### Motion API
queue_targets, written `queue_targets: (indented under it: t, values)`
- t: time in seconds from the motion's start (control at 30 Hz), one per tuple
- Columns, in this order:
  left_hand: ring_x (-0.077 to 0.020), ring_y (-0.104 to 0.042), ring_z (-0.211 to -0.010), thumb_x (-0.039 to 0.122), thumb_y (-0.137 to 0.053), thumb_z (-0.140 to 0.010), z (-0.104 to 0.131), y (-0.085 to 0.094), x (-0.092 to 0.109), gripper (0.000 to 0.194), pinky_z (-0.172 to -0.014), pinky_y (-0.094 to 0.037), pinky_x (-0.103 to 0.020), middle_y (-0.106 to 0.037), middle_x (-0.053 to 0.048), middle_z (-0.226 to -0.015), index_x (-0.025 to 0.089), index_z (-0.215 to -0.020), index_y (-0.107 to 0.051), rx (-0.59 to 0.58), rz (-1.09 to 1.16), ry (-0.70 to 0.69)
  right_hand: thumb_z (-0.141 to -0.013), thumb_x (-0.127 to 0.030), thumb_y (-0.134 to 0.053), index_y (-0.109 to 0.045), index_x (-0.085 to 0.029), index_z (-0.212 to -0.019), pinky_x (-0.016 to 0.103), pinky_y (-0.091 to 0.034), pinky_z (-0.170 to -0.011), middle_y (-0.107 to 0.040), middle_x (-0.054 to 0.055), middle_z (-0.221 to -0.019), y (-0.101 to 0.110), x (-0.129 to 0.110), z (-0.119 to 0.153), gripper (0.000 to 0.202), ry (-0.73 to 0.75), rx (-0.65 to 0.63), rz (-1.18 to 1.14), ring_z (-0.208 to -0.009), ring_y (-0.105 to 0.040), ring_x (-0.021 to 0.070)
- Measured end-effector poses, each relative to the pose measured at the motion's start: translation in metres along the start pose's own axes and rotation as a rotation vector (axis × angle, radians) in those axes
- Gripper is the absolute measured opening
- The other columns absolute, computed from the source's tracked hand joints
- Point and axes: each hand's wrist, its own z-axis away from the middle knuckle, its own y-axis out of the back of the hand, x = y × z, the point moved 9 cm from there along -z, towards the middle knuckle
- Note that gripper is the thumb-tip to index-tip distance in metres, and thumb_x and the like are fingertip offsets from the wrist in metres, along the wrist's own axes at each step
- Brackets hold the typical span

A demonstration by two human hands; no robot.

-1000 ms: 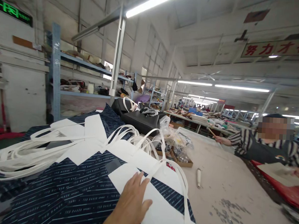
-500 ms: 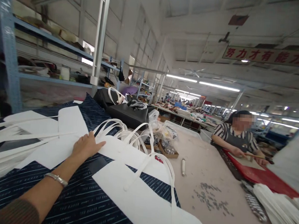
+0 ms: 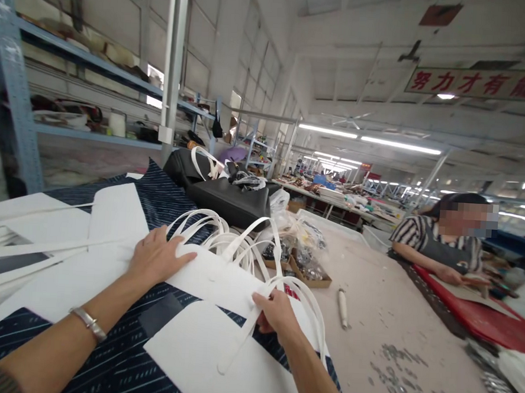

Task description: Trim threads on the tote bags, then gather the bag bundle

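A stack of navy striped bags with white panels [image 3: 107, 258] and white strap handles covers the table in front of me. My left hand [image 3: 157, 260] lies flat, fingers spread, on a white panel near the looped handles [image 3: 218, 235]. My right hand [image 3: 277, 312] is closed around the white strap handles [image 3: 313, 309] of the nearest bag [image 3: 208, 353], at that bag's top edge. A metal bracelet sits on my left wrist.
Black bags [image 3: 231, 197] lie behind the stack. Cardboard trays with bagged hardware [image 3: 305, 264], a small roller tool [image 3: 343, 299] and scattered metal bits [image 3: 400, 383] sit on the beige table [image 3: 370, 322]. A person in a striped top [image 3: 437, 249] works over a red mat [image 3: 481, 316]. Shelving [image 3: 71, 131] stands at left.
My right hand has come into view and gripped the near bag's white handles. My left hand stays on the white panel, shifted slightly. The camera has tilted a little.
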Motion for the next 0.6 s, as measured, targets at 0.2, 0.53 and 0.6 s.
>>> queue_targets:
  t: [0.2, 0.53, 0.6]
  values:
    - [-0.0291, -0.049, -0.129, 0.051, -0.057, -0.088, 0.033, -0.01, 0.005, 0.044, -0.109, -0.035, -0.054, -0.055, -0.013, -0.138, 0.017, -0.115, -0.063, -0.115, -0.001, -0.132, -0.078, -0.025, -0.06, -0.067, -0.017, -0.085, 0.029, -0.051, -0.063, -0.067, 0.0, -0.074, -0.005, -0.056, -0.02, 0.013, 0.308, 0.14, -0.047, -0.07, -0.064, 0.0179]
    - [-0.0308, -0.039, -0.139, 0.058, -0.048, -0.09, 0.038, 0.005, -0.056, 0.068, -0.112, -0.032, -0.052, -0.04, -0.017, -0.152, 0.014, -0.141, -0.041, -0.03, 0.032, 0.069, -0.078, -0.033, -0.055, -0.066, -0.013, -0.113, 0.042, -0.043, -0.1, -0.07, 0.015, -0.117, -0.029, -0.064, -0.018, 0.042, 0.43, 0.222, 0.023, -0.114, -0.06, 0.0317]
    - [-0.0305, -0.052, -0.125, 0.06, -0.049, -0.088, 0.022, 0.005, -0.062, 0.065, -0.104, -0.041, -0.054, -0.053, -0.016, -0.139, 0.015, -0.135, -0.048, -0.054, 0.004, 0.108, -0.081, -0.038, -0.054, -0.063, -0.011, -0.12, 0.044, -0.04, -0.104, -0.067, 0.017, -0.123, -0.026, -0.059, -0.013, 0.048, 0.43, 0.218, 0.047, -0.119, -0.057, 0.0335]
